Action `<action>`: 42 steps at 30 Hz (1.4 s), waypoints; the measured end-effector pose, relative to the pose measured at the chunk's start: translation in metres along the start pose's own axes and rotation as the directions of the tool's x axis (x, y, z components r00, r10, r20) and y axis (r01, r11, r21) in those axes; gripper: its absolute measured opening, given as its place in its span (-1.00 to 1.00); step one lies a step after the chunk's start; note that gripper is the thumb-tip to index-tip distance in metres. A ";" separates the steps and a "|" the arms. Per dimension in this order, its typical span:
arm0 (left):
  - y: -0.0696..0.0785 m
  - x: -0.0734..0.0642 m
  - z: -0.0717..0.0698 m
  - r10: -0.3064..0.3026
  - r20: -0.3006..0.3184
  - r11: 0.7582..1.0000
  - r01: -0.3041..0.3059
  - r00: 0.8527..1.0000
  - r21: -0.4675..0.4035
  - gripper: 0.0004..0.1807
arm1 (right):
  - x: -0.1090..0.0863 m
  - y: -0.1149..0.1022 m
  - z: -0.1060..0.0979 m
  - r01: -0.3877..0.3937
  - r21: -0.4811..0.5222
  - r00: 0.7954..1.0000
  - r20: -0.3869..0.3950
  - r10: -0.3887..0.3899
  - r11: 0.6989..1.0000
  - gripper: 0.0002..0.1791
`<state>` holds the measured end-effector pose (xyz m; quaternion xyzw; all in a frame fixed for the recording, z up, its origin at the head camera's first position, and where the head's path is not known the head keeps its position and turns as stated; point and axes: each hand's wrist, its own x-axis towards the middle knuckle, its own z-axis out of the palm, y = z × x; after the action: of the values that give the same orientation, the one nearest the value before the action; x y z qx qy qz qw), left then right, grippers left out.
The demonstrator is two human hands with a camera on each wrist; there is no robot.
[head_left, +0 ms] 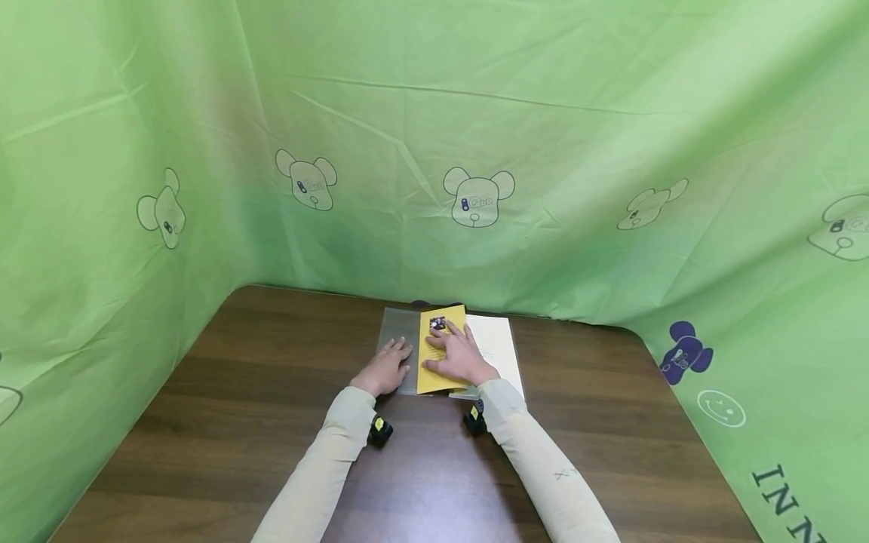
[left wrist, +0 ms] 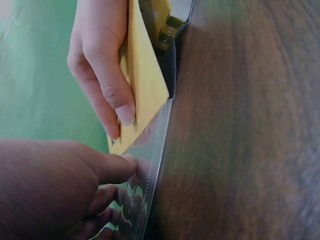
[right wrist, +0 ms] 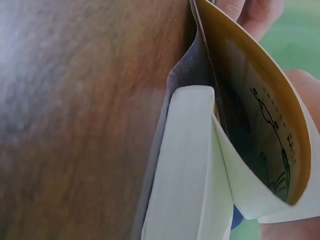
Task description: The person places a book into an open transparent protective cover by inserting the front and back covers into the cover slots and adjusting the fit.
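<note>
An opened book (head_left: 498, 343) lies near the far edge of the table, with a clear plastic cover (head_left: 400, 324) sticking out on its left. A yellow cover flap (head_left: 434, 377) with a small dark picture is folded over toward that plastic. My right hand (head_left: 456, 356) rests on the flap, fingers spread. On the clear plastic lies my left hand (head_left: 385, 369), fingers extended; its thumb is close to the flap's edge in the left wrist view. The right wrist view shows the thick page block (right wrist: 185, 160) and the flap's curved inner side with a line drawing (right wrist: 275, 125).
The brown wooden table (head_left: 285, 422) extends around the book. A green cloth (head_left: 380, 113) with bear-head prints hangs behind and along both sides. Each wrist carries a small black camera, such as the left wrist camera (head_left: 381, 432).
</note>
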<state>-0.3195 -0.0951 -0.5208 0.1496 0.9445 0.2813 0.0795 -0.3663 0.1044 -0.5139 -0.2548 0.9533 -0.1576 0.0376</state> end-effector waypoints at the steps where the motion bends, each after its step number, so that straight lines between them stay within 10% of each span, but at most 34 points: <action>1: 0.000 0.000 0.000 -0.002 0.001 1.000 0.002 1.000 0.000 -0.47 | 0.000 -0.001 0.000 0.003 0.003 1.000 -0.004 -0.003 1.000 -0.30; 42: -0.001 0.000 -0.001 -0.023 0.056 0.999 0.024 0.998 -0.025 -0.45 | 0.004 -0.020 0.000 -0.020 -0.053 1.000 -0.002 0.020 0.998 -0.28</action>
<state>-0.3196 -0.0967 -0.5209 0.1453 0.9400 0.2879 0.1113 -0.3601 0.0861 -0.5080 -0.2460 0.9597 -0.1320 0.0318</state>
